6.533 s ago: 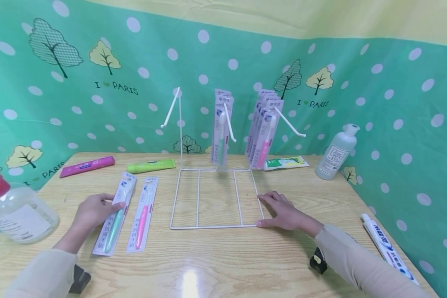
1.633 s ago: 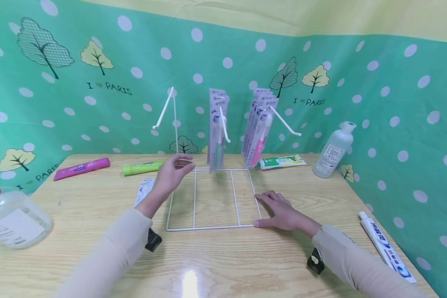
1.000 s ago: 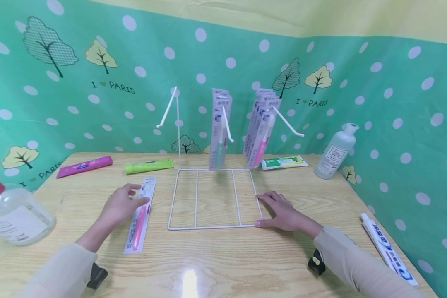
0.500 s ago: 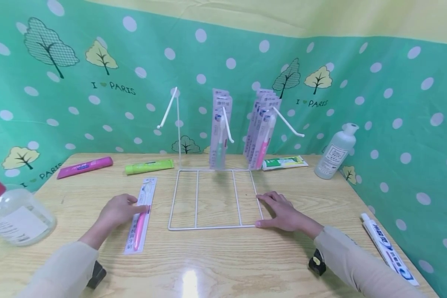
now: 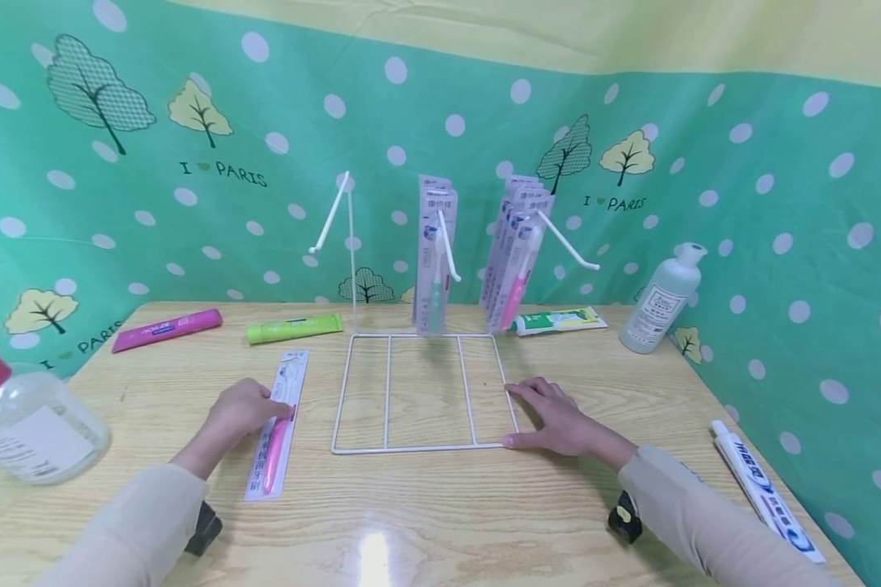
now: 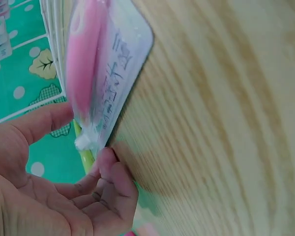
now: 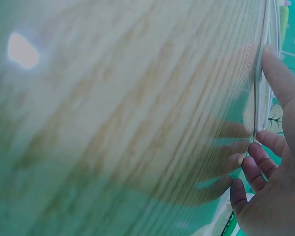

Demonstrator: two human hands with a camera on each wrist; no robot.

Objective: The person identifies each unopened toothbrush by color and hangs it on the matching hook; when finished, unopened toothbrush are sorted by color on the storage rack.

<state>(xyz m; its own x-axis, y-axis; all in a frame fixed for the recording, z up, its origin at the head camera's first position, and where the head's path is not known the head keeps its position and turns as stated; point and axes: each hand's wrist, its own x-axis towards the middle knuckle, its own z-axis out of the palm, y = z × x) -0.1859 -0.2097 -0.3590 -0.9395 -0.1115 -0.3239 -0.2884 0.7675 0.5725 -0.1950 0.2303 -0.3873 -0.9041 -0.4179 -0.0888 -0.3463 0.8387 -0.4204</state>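
On the left of the table lies a packaged pink toothbrush [image 5: 273, 456], its flat pack crossed by my left hand [image 5: 241, 409]. The thumb [image 6: 51, 118] touches one edge of the pack and the curled fingers the other, seen in the left wrist view. At the centre stands a white wire display rack [image 5: 426, 447] with three prongs. My right hand [image 5: 552, 416] rests at the front right corner of its base, thumb on the front bar and index finger on the side bar. Several packaged toothbrushes hang on the middle prong [image 5: 433, 269] and the right prong [image 5: 510, 269]; the left prong [image 5: 330, 214] is bare.
Along the back lie a magenta tube [image 5: 166, 329], a lime tube [image 5: 294, 328] and a green-white toothpaste tube [image 5: 560, 319]. A red-capped bottle [image 5: 40, 432] stands far left, a clear bottle [image 5: 662, 298] back right. A white toothpaste tube [image 5: 767, 493] lies far right.
The teal toothbrush pack has left the table; the middle prong appears to hold one more. My left hand has come back from the rack and lowered onto the pink toothbrush. The right hand stays put.
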